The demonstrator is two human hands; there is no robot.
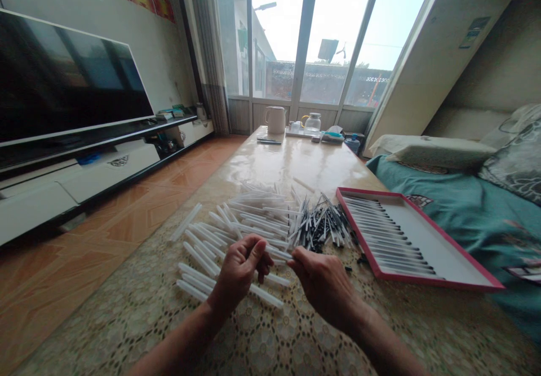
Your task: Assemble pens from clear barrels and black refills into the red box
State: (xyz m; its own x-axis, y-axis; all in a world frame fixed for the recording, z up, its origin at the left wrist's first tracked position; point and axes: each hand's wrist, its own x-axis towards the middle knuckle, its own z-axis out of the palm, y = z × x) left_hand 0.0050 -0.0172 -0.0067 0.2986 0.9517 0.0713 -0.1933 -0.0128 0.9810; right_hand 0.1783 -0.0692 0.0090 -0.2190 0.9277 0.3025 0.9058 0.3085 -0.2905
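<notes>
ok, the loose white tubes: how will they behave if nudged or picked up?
The white tubes would probably roll when nudged: they look rounded and lie loose on the flower-patterned tabletop. Likely fairly stiff, since they look straight even where they overlap. Probably light, being so slim, though their material is hard to confirm.

Tubes (207, 240) left of rods (322, 221), tray (439, 240) right, on table (287, 167).

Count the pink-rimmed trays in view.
1. The pink-rimmed tray lies on the table, to the right of the person's right hand, with a row of dark-tipped rods along its left side. No other tray shows.
</notes>
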